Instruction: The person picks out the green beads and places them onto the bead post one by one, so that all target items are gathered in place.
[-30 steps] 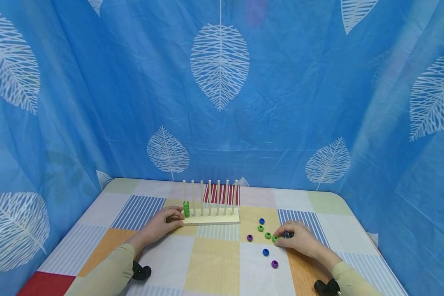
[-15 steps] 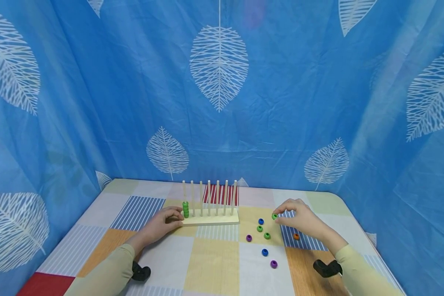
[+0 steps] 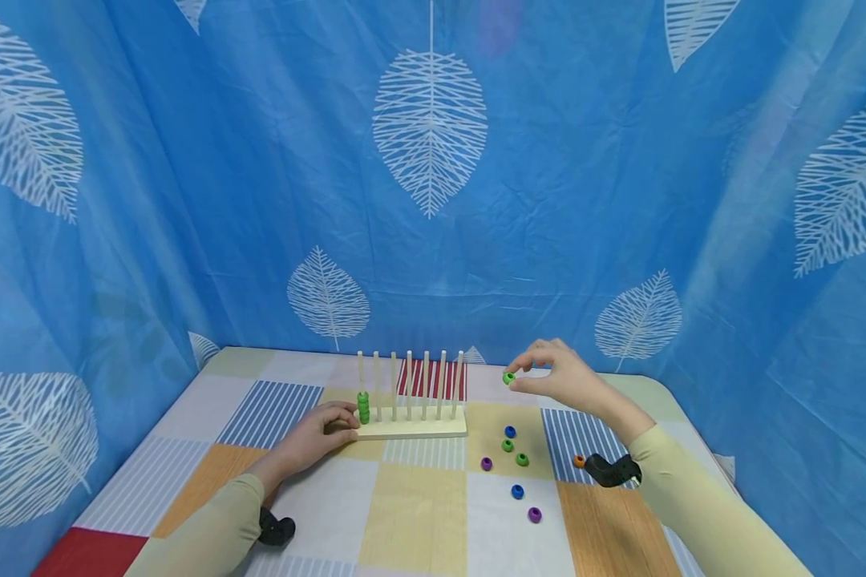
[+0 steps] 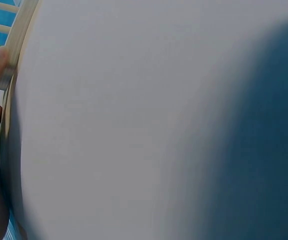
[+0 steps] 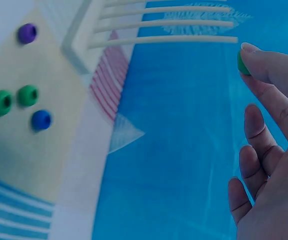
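Patchwork-print cloth [image 3: 411,521] covers the table; clock read from its middle, 12 at the far edge. Nearest, pale sleeves enter at 8 and 4 o'clock, a black wrist device [image 3: 277,530] on each arm. Loose beads lie from 4 up to 2–3 o'clock: near purple bead [image 3: 535,515], then near blue bead [image 3: 517,491], far purple bead [image 3: 487,463], orange bead [image 3: 578,462] just beside the right wrist device, two loose green beads [image 3: 522,459], far blue bead [image 3: 510,432].

Left hand [image 3: 319,437], about 10 o'clock: thumb and fingertips grip the left end of the wooden peg rack [image 3: 411,429]. Rack stands at 12 o'clock, seven upright pegs; stacked green beads [image 3: 364,407] sit low on its leftmost peg.

Right hand [image 3: 559,377], at 2 o'clock, is raised off the cloth. Thumb and index finger pinch a green bead [image 3: 508,377], well apart from the rack; other fingers loosely curved (right wrist view). Farthest: blue curtain [image 3: 548,240] with white leaf prints.
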Action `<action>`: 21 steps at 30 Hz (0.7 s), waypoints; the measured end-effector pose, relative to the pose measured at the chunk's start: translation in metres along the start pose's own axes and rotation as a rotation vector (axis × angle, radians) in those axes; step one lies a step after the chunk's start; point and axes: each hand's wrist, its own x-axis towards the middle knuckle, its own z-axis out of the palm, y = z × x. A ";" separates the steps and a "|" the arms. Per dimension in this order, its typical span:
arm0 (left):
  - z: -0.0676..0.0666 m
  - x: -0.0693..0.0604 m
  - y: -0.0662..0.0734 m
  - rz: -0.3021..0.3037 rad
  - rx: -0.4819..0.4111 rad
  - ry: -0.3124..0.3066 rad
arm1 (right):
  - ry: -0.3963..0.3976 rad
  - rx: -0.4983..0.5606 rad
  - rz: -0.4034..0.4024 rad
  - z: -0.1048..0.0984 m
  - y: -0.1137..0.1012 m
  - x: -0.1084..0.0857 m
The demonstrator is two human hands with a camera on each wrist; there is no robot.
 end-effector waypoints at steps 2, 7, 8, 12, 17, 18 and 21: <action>0.000 0.000 0.000 -0.003 0.000 0.000 | -0.009 0.000 -0.014 -0.001 -0.007 0.008; 0.001 0.001 0.001 -0.016 -0.002 -0.001 | -0.029 0.005 -0.029 0.001 -0.019 0.025; 0.001 0.001 0.001 -0.018 0.000 -0.001 | -0.031 0.009 -0.027 0.002 -0.021 0.028; 0.001 0.000 0.003 -0.021 0.001 0.002 | -0.036 0.021 -0.038 0.006 -0.030 0.039; 0.001 -0.001 0.004 -0.020 -0.001 0.005 | -0.052 0.032 -0.055 0.012 -0.040 0.050; 0.001 -0.001 0.004 -0.023 -0.002 0.005 | -0.056 0.037 -0.056 0.014 -0.042 0.053; 0.001 -0.001 0.003 -0.026 -0.002 0.007 | -0.066 0.045 -0.066 0.019 -0.049 0.061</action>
